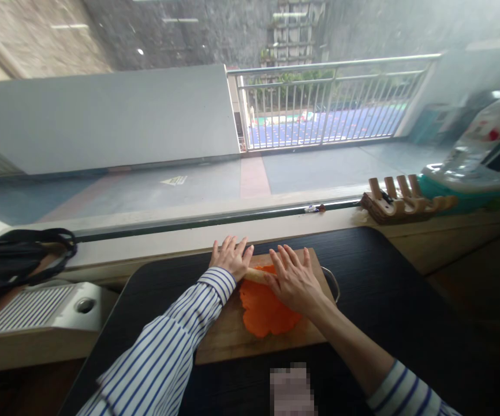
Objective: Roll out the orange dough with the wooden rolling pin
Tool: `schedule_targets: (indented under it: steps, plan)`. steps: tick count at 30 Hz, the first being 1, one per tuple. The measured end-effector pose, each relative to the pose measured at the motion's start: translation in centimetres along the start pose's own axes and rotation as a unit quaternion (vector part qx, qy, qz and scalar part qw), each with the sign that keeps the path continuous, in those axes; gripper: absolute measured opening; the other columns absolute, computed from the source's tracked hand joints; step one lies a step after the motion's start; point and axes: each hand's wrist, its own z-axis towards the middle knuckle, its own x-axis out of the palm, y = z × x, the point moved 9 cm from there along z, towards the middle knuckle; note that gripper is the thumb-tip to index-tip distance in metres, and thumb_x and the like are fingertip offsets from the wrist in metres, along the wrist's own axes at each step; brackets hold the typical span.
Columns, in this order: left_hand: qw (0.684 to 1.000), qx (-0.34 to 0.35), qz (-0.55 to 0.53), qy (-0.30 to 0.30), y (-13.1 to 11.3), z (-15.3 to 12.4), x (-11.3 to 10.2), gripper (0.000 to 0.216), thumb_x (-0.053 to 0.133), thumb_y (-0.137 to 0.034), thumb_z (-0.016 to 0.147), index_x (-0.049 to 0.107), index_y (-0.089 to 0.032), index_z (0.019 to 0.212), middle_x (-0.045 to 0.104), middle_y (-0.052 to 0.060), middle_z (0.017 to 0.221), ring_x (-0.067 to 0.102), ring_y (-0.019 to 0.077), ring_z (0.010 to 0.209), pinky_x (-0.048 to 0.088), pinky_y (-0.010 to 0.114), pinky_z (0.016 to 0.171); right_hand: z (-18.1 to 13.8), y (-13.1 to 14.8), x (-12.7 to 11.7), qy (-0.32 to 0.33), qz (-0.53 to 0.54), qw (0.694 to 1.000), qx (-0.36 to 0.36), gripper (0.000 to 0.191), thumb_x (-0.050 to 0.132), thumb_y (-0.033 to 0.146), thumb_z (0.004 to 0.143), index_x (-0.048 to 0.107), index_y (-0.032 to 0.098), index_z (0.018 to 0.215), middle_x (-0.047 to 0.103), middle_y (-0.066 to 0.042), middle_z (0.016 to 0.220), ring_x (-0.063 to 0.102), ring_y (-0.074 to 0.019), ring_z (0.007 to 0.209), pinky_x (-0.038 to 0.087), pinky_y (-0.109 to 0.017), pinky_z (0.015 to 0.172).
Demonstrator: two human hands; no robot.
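Observation:
A flattened sheet of orange clay or dough (267, 315) with an uneven edge lies on a wooden board (219, 344). Across its far part rests a thin wooden rolling pin (256, 275). My left hand (231, 258) presses on the pin's left end, palm down, fingers stretched forward and apart. On the right end lies my right hand (295, 280), also flat with spread fingers. Both ends of the pin are hidden under the hands.
The board lies on a black table (159, 300) against a windowsill. On the sill are a wooden rack (399, 202) and a plastic bottle (486, 138) on a teal box. A black bag (11, 254) and a white slatted unit (37, 309) are at left.

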Motion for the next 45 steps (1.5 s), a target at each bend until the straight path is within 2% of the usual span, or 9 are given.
schedule_targets:
  steps: [7, 12, 17, 23, 28, 33, 40, 45]
  plan:
    - [0.999, -0.007, -0.029, 0.014, -0.5, 3.3, 0.6, 0.063, 0.017, -0.057, 0.091, 0.04, -0.022, 0.139, 0.041, 0.009, 0.146, 0.027, 0.0256, 0.138, 0.011, 0.054, 0.113, 1.1, -0.8, -0.1, 0.002, 0.006, 1.0, 0.002, 0.062, 0.027, 0.053, 0.094, 0.034, 0.014, 0.143, 0.036, -0.019, 0.146, 0.024, -0.0305, 0.138, 0.004, -0.066, 0.107]
    - [0.999, 0.01, -0.033, 0.009, -1.3, 5.3, 0.9, 0.068, 0.017, -0.062, 0.089, 0.041, -0.02, 0.138, 0.044, 0.008, 0.144, 0.03, 0.0267, 0.136, 0.01, 0.054, 0.113, 1.9, -1.7, -0.5, 0.009, 0.003, 1.0, 0.028, 0.06, 0.026, 0.052, 0.095, 0.037, 0.015, 0.141, 0.036, -0.016, 0.147, 0.024, -0.0301, 0.138, 0.008, -0.065, 0.107]
    - [0.999, 0.017, -0.024, 0.029, -1.7, 6.0, 1.2, 0.067, 0.02, -0.061, 0.089, 0.043, -0.02, 0.137, 0.044, 0.008, 0.144, 0.03, 0.0268, 0.136, 0.01, 0.056, 0.112, 2.2, -2.1, -0.4, 0.021, 0.015, 0.999, 0.043, 0.062, 0.023, 0.054, 0.095, 0.037, 0.015, 0.14, 0.04, -0.016, 0.145, 0.026, -0.0306, 0.137, 0.01, -0.066, 0.106]
    - [0.999, 0.012, -0.004, 0.044, -0.8, 2.6, 0.9, 0.061, 0.017, -0.056, 0.092, 0.043, -0.025, 0.137, 0.041, 0.007, 0.146, 0.029, 0.0257, 0.137, 0.013, 0.056, 0.112, 0.9, -0.6, 0.6, 0.03, 0.015, 0.999, 0.003, 0.067, 0.025, 0.059, 0.093, 0.033, 0.015, 0.143, 0.036, -0.018, 0.146, 0.022, -0.0314, 0.139, 0.005, -0.066, 0.107]
    - [1.0, 0.018, 0.006, 0.015, 0.1, -1.0, 0.4, 0.059, 0.018, -0.053, 0.093, 0.046, -0.023, 0.136, 0.043, 0.011, 0.144, 0.032, 0.0268, 0.136, 0.015, 0.057, 0.111, -0.4, 1.2, 0.2, 0.03, 0.01, 0.998, -0.049, 0.067, 0.026, 0.06, 0.092, 0.036, 0.016, 0.142, 0.037, -0.018, 0.146, 0.024, -0.0307, 0.138, 0.004, -0.063, 0.109]
    - [1.0, 0.004, 0.021, -0.004, 0.6, -4.1, 0.2, 0.063, 0.017, -0.051, 0.094, 0.044, -0.015, 0.138, 0.04, 0.014, 0.145, 0.029, 0.0266, 0.138, 0.016, 0.053, 0.112, -1.7, 2.5, -0.2, 0.033, 0.018, 0.996, -0.084, 0.066, 0.026, 0.059, 0.093, 0.036, 0.016, 0.142, 0.038, -0.015, 0.146, 0.025, -0.0291, 0.138, 0.004, -0.059, 0.111]
    - [0.999, -0.006, 0.029, -0.016, 0.6, -8.4, 0.3, 0.063, 0.018, -0.045, 0.095, 0.041, -0.005, 0.138, 0.042, 0.016, 0.143, 0.032, 0.0256, 0.136, 0.024, 0.045, 0.112, -3.3, 3.5, -0.2, 0.031, 0.017, 0.992, -0.122, 0.067, 0.028, 0.056, 0.094, 0.033, 0.011, 0.143, 0.039, -0.014, 0.146, 0.023, -0.028, 0.139, 0.004, -0.056, 0.112]
    - [0.999, 0.011, 0.025, -0.035, 0.3, -11.7, 0.6, 0.062, 0.021, -0.045, 0.095, 0.041, -0.003, 0.137, 0.042, 0.018, 0.142, 0.035, 0.0258, 0.135, 0.027, 0.044, 0.112, -3.9, 3.2, -0.4, 0.038, 0.014, 0.989, -0.142, 0.06, 0.028, 0.051, 0.096, 0.037, 0.013, 0.141, 0.038, -0.014, 0.146, 0.025, -0.0246, 0.139, 0.012, -0.051, 0.113]
